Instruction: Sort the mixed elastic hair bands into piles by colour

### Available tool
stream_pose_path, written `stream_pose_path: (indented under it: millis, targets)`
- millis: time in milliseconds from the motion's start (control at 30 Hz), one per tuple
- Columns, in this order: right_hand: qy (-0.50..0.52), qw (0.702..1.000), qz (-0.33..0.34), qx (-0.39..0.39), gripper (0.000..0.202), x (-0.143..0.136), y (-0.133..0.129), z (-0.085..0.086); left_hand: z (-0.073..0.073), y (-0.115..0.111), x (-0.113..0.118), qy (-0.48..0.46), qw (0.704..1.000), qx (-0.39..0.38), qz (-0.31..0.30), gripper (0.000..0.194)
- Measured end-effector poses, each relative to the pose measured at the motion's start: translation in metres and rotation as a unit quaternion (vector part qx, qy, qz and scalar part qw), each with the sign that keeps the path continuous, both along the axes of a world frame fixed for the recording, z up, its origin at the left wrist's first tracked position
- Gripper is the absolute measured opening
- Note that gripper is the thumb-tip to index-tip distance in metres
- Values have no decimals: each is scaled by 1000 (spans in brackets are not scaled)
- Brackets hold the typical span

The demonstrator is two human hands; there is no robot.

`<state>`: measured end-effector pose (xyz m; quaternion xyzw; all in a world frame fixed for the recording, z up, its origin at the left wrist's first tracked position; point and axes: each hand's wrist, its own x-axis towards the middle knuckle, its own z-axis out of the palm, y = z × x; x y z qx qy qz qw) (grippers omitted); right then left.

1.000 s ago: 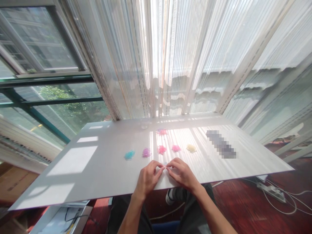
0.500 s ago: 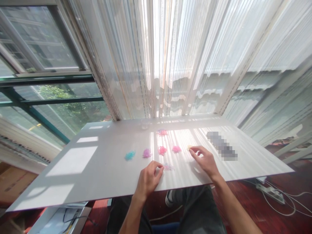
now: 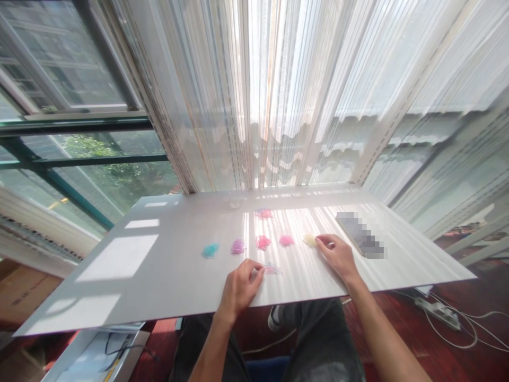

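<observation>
My left hand [image 3: 243, 284] rests near the table's front edge, thumb and forefinger pinched at the left end of a small mixed pile of thin, pale strands [image 3: 272, 269]. What sits in that pinch is too small to make out. At the right end of a row, my right hand [image 3: 336, 254] has its fingertips closed beside a yellow pile [image 3: 309, 241]; anything between them is hidden. Leftward along the row lie a pink pile [image 3: 286, 240], a red pile [image 3: 263, 242], a purple pile [image 3: 238, 246] and a teal pile [image 3: 210, 250], all of similar thin strands.
Behind the row is a larger pink and multicoloured pile [image 3: 263, 213]. A phone-like flat object [image 3: 360, 236], partly pixelated, lies to the right on the white table [image 3: 159, 297]. A clear round item [image 3: 236, 202] stands at the back, before sheer curtains [image 3: 270, 106].
My right hand has drawn back slightly to the right, so more of the yellow pile shows. My left hand stays by the mixed pile. The whole view has shifted a little.
</observation>
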<state>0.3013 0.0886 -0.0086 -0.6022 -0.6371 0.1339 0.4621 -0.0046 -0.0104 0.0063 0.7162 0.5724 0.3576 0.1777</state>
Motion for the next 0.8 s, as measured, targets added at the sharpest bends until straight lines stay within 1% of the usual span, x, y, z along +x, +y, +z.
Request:
stream_pose_path:
  millis: [167, 300, 433, 633, 800]
  targets:
    - [-13, 1000, -6, 18, 48, 0, 2, -3, 1, 0, 1, 3, 1000, 2, -1, 19]
    - [-29, 999, 0, 40, 39, 1, 0, -4, 0, 0, 0, 2, 1000, 4, 0, 19]
    - [-59, 996, 24, 66, 32, 1, -1, -6, 0, 0, 0, 0, 1000, 5, -1, 19]
    - [-107, 989, 61, 88, 31, -1, 3, -13, -1, 0, 0, 1, 1000, 3, -2, 18]
    - [-128, 985, 67, 94, 34, 0, 3, -14, -1, 0, 0, 2, 1000, 3, 0, 19]
